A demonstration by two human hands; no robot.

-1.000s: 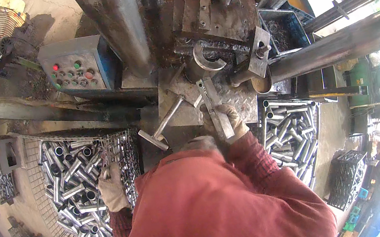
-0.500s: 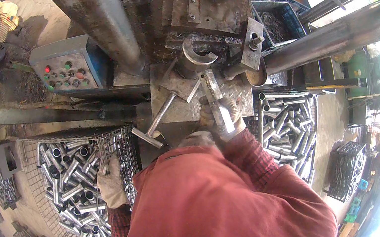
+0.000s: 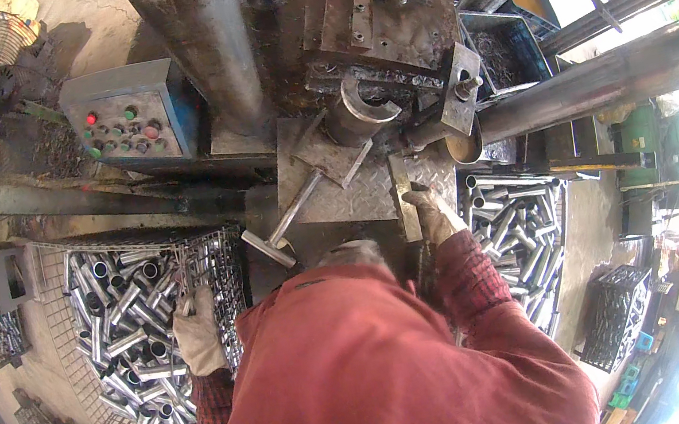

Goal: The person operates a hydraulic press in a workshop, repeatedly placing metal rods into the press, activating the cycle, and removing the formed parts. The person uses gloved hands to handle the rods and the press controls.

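My right hand [image 3: 437, 212], in a pale work glove, has its fingers closed at the side of a flat metal bar [image 3: 405, 199]. The bar lies upright in the view at the near edge of a steel plate [image 3: 311, 201]. My gloved left hand [image 3: 200, 332] is curled at the inner side of a wire basket [image 3: 66, 348] full of shiny cut tubes [image 3: 137, 318]; what its fingers close on is hidden. Beyond the bar, a half-round metal cradle [image 3: 361, 114] stands on the plate, and a T-shaped handle [image 3: 279, 238] slopes from it toward me.
Thick steel columns [image 3: 205, 55] rise around the machine. A control box [image 3: 129, 121] with coloured buttons is at the left. A second basket of tubes [image 3: 517, 227] stands at my right. A blue bin [image 3: 505, 49] of scrap and a round cup [image 3: 465, 146] are beyond it.
My right hand has moved right and toward me, and the metal bar has come nearer with it, away from the cradle. My left hand has stayed at the basket. The view has shifted slightly.
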